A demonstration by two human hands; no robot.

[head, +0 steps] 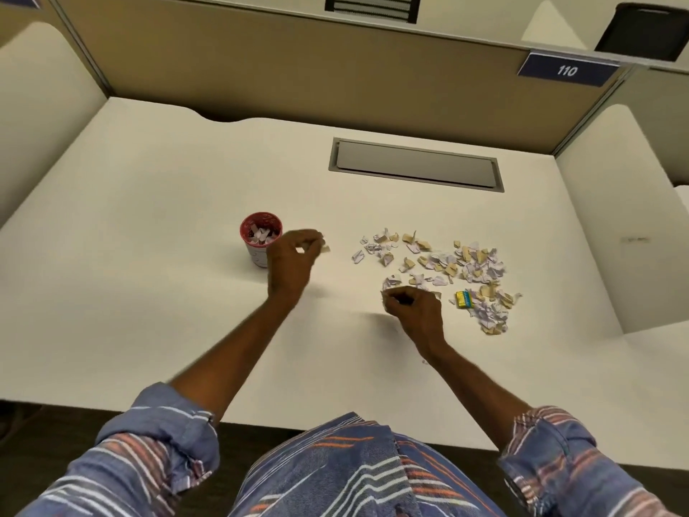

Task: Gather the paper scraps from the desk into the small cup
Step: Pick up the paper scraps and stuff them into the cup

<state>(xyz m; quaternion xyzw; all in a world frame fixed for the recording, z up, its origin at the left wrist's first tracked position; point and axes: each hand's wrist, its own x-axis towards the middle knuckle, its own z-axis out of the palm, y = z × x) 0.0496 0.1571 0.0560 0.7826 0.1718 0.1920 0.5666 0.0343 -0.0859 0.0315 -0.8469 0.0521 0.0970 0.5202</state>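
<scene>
Striped shirt point(354, 472); scraps point(447, 263) torn, crumpled.

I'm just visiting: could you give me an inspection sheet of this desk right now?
Surface: pale desk.
Job's things: small red cup upright, scraps inside; paper scraps piled loosely to its right.
Clutter: small yellow packet among the scraps.
Hands: left hand pinches scraps beside the cup; right hand curls its fingers on scraps at the pile's near edge.
Cables: nothing seen; closed hatch in the desk.
Surroundings: tan partition, plate reading 110, dark chair beyond.
</scene>
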